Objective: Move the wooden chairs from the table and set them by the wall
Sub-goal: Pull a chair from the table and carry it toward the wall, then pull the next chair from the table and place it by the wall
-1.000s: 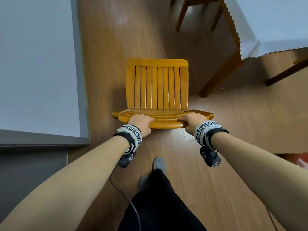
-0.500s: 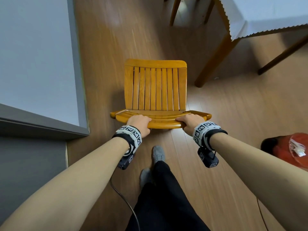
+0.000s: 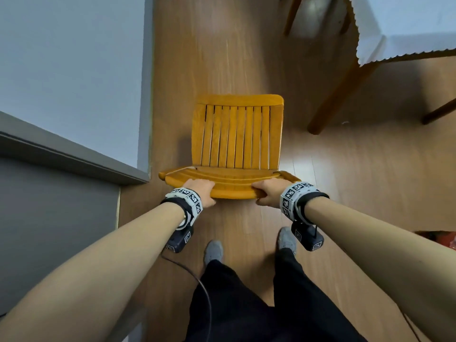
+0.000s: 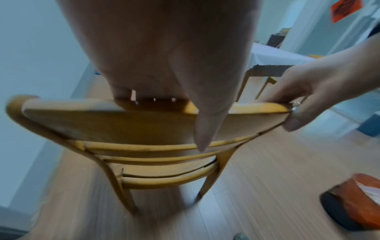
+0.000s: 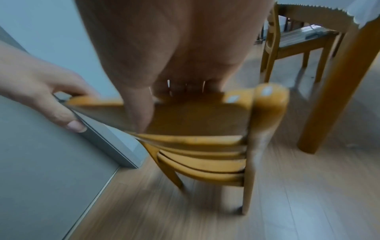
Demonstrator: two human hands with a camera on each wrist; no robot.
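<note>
Honey-coloured slatted wood fills the middle of the head view: a wooden chair (image 3: 237, 139) with a slatted seat stands on the brown plank floor (image 3: 370, 193), between a pale grey wall (image 3: 69, 65) on the left and the white-clothed wooden table (image 3: 404, 25) at the upper right, apart from both. The left hand (image 3: 200, 191) and the right hand (image 3: 267, 194) each grip the chair's curved top rail, fingers curled over its far side. Both wrists wear marker-printed bands. A second wooden chair (image 3: 313, 18) sits partly under the table. Grey-socked feet and black trousers show below.

From the left wrist view, the left hand (image 4: 164, 65) wraps the top rail of the chair (image 4: 144, 123), thumb down the near face and fingers over the far edge. The right hand (image 4: 302, 100) pinches the rail's other end, thumb beneath. A red-lined round bin (image 4: 353, 201) stands on the floor at the lower right.

From the right wrist view, blurred, the right hand (image 5: 174, 56) clasps the rail of the chair (image 5: 201, 123), thumb on the near face. The left hand (image 5: 47, 95) holds the opposite end, close to the grey wall's skirting (image 5: 115, 146). The second chair (image 5: 296, 40) stands under the table's edge (image 5: 320, 17).
</note>
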